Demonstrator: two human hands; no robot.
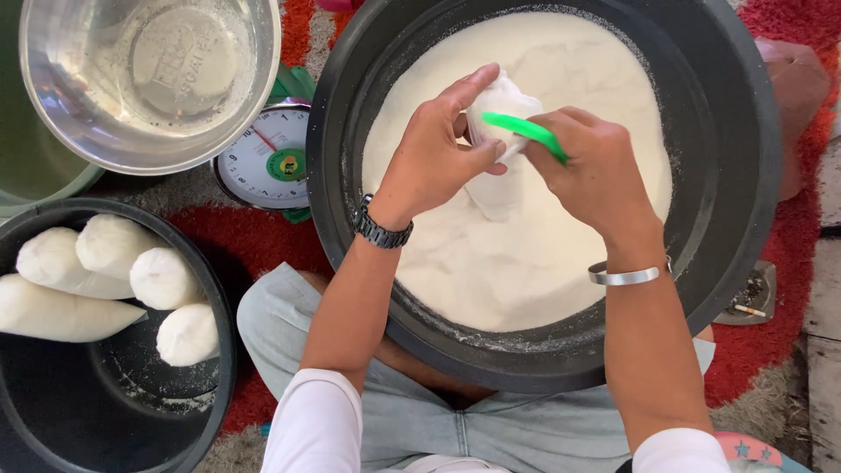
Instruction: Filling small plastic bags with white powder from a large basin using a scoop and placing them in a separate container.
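— Red shaggy carpet (263, 241) underfoot, and what sits on it?

— A big black tub (727, 166) full of white flour (526, 263), resting against the person's knees in light jeans.

— And the hands?

— Both hover over the flour. The left hand (429, 158) is curled around a small clear bag (499, 114) packed with white flour, thumb and fingers pinching its neck. The right hand (587, 166) is closed on a green scoop (526, 131), its tip at the bag's mouth.

— How does the bag look?

— Plump, white, held upright just above the flour.

— Anything nearby?

— A smaller black tub (53, 420) on the left holds four filled bags (162, 280). A dial scale (267, 162) stands beside a steel bowl (105, 140).
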